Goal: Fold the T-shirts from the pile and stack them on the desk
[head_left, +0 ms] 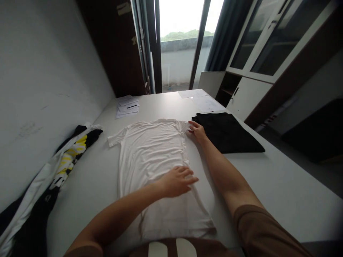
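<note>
"Where's the shirt [152, 153]?"
"Flat on the white table [284, 185], between bundled clothes [68, 157] and black cloth [227, 132]."
"What's near it?"
"Left hand [178, 181] over it, fingers [191, 180] loosely spread; right hand [198, 132] at a sleeve [183, 126], pinching or not, I can't tell."
"The room?"
"Papers [128, 109] far along the table, window [178, 39] beyond, cabinet [250, 93] right."

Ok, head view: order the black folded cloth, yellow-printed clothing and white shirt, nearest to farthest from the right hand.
From the right hand:
1. White shirt: in contact, left of the hand.
2. Black folded cloth: close by, on the right.
3. Yellow-printed clothing: far left, beyond the shirt.
</note>
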